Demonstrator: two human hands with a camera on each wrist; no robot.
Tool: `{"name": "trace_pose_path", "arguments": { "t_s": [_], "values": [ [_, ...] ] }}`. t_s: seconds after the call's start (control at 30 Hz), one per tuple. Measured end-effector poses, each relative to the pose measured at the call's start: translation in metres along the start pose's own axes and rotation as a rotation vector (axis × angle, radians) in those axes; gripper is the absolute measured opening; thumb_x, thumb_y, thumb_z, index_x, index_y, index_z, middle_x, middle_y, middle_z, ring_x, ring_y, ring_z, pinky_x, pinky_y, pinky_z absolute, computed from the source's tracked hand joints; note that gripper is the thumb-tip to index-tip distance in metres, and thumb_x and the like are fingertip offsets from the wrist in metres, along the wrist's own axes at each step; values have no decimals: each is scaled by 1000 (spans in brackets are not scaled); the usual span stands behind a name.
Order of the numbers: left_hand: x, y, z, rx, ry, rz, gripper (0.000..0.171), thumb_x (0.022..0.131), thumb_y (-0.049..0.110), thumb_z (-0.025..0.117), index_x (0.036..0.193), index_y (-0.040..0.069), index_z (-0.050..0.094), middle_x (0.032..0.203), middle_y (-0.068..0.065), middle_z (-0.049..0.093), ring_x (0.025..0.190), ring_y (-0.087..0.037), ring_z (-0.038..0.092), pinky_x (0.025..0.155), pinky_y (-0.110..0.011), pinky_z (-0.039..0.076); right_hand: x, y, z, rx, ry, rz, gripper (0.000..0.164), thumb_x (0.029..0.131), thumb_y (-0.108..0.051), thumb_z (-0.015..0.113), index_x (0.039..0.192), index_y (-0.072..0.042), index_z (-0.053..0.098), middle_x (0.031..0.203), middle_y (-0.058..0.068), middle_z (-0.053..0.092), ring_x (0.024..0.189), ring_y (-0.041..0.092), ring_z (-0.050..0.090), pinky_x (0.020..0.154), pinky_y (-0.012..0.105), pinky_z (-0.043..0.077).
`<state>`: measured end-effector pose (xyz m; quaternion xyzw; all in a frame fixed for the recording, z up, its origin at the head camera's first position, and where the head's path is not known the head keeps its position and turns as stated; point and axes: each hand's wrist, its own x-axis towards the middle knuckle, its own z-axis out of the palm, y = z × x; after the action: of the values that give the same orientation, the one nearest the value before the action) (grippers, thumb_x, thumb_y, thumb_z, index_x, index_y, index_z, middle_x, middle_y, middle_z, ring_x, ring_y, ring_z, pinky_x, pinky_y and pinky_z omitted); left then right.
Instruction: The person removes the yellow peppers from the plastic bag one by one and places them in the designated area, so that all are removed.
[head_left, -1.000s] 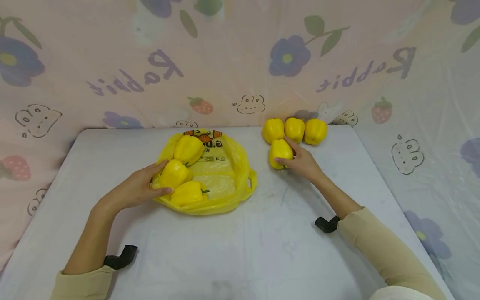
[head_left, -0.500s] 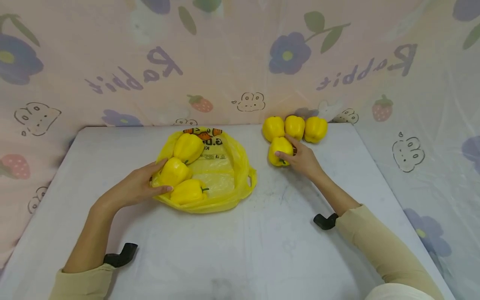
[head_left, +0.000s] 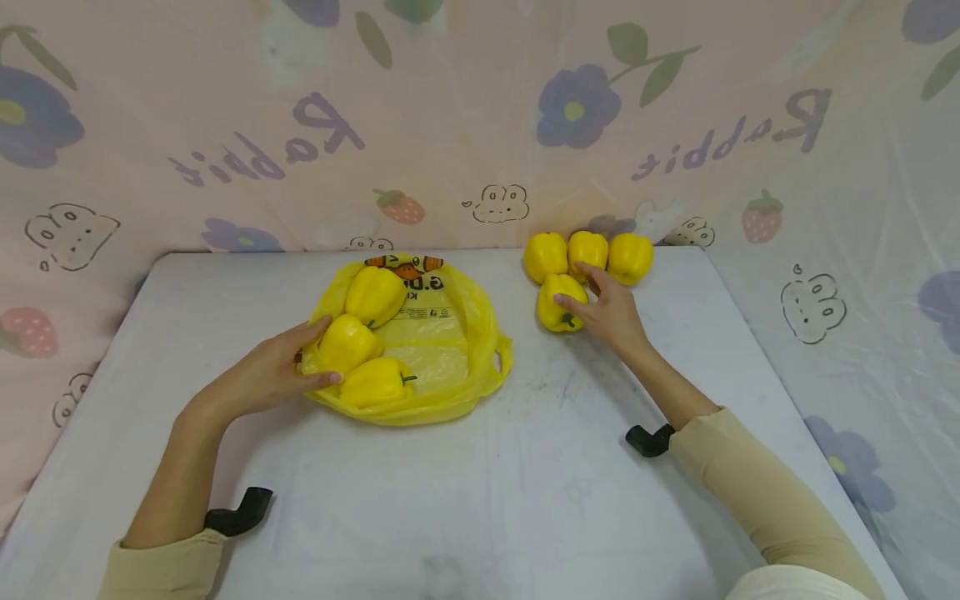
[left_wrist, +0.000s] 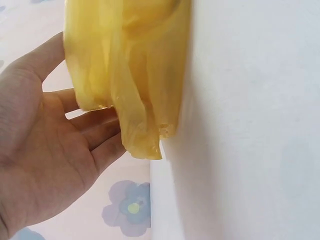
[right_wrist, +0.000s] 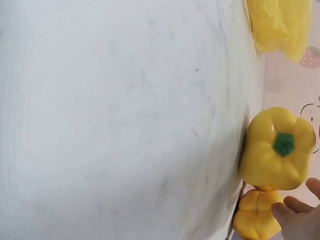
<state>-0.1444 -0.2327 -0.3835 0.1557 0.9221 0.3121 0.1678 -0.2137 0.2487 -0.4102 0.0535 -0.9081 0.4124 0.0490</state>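
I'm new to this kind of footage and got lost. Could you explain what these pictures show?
Certainly. There is no robot: these are a person's two bare hands. The wide picture comes from a camera on the head, looking forward and down. The other two come from cameras on the left and right wrists, so the scene appears turned sideways.

On the white table lies an open yellow plastic bag with three yellow peppers in view inside. To its right, a back row of three peppers stands behind one front pepper.

The left hand rests against the bag's side. The right hand is at the front pepper, fingers relaxed; whether they touch it is hard to tell. Neither hand lifts anything.
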Motion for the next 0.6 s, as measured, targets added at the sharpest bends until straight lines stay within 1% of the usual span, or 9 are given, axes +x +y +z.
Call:
{"name": "trace_pose_path", "arguments": {
  "t_s": [0.13, 0.27, 0.43, 0.5, 0.6],
  "values": [
    [-3, -2, -2, -13, 24, 22, 96, 88, 52, 71, 157, 4, 25, 159, -25, 26, 143, -46, 26, 113, -64, 25, 1, -3, 0, 29, 46, -76, 72, 86, -35, 79, 144, -4, 49, 146, 16, 51, 133, 33, 49, 111, 44, 40],
    [-4, -2, -1, -26, 17, 17, 97, 88, 53, 70, 158, 6, 23, 159, -25, 25, 143, -46, 28, 112, -64, 26, 2, -8, 0, 79, 65, -164, 66, 86, -24, 80, 142, -2, 51, 143, 16, 53, 131, 34, 50, 111, 45, 40],
    [-4, -2, 0, -32, 10, 16, 98, 87, 52, 72, 158, 6, 22, 159, -25, 26, 141, -47, 30, 111, -64, 29, 2, -18, 7, 148, 43, -295, 58, 85, -10, 80, 137, 1, 55, 139, 15, 56, 130, 33, 51, 110, 45, 41],
    [-4, -1, 0, -26, 8, 17, 98, 87, 51, 73, 158, 6, 23, 159, -25, 26, 142, -47, 30, 111, -64, 28, 2, -23, 11, 164, 32, -334, 57, 84, -6, 80, 135, 2, 56, 138, 16, 57, 129, 34, 52, 110, 46, 41],
    [-3, 1, 0, -19, 6, 19, 97, 87, 48, 74, 158, 7, 23, 158, -26, 26, 142, -47, 29, 111, -64, 28, -6, -44, 13, 175, 9, -376, 55, 83, 1, 78, 133, 6, 56, 135, 20, 58, 126, 36, 54, 108, 49, 43]
  ]
}}
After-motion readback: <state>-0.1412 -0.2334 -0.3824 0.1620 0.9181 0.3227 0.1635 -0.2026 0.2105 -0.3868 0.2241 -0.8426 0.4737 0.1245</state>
